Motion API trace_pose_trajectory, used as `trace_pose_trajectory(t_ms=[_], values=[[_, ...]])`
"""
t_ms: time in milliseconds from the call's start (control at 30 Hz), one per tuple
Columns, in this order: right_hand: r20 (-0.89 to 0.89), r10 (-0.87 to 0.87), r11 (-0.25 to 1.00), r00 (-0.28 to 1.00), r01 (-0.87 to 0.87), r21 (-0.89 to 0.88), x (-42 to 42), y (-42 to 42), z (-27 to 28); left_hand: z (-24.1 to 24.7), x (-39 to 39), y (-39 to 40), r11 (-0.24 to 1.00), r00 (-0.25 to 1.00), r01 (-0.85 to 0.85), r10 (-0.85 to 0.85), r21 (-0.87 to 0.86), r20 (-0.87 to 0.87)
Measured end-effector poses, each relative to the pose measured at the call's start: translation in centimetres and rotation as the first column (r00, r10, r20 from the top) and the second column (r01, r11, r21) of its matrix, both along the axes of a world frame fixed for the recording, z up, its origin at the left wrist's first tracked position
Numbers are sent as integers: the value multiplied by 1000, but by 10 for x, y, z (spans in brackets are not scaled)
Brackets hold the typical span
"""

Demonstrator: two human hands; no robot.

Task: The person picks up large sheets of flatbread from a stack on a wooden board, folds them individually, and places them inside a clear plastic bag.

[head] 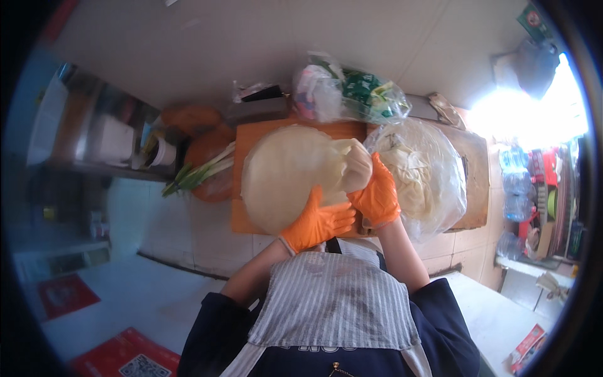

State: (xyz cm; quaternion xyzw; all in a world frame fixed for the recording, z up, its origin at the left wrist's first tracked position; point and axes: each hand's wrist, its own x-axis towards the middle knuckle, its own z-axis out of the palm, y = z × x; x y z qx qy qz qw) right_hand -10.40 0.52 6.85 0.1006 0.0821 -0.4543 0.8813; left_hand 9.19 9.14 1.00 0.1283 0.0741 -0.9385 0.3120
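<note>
A large, pale round thin sheet, perhaps dough or tofu skin, lies flat on an orange-brown wooden board. My right hand, in an orange glove, grips the bunched, lifted right part of this sheet. My left hand, also gloved in orange, rests over the sheet's near edge with thumb and fingers spread; whether it presses on it I cannot tell. Just right of my right hand, crumpled sheets of the same pale colour sit inside a clear plastic bag.
Scallions lie left of the board, by a brown round surface. Plastic bags with greens stand behind against the wall. A white tub is at the left. Large water bottles stand at the far right.
</note>
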Motion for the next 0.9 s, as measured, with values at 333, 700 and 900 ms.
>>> trace_pose_trajectory(t_ms=[333, 700, 900], values=[[-109, 310, 879, 945, -241, 411, 31, 47, -12, 45, 51, 3, 885, 874, -463, 446, 52, 195], [-605, 271, 949, 749, -314, 37, 6, 19, -89, -9, 97, 47, 808, 685, -587, 470, 39, 557], [-369, 96, 989, 925, -131, -71, 46, -61, -31, 30, 129, -32, 664, 364, -644, 703, -380, 611]])
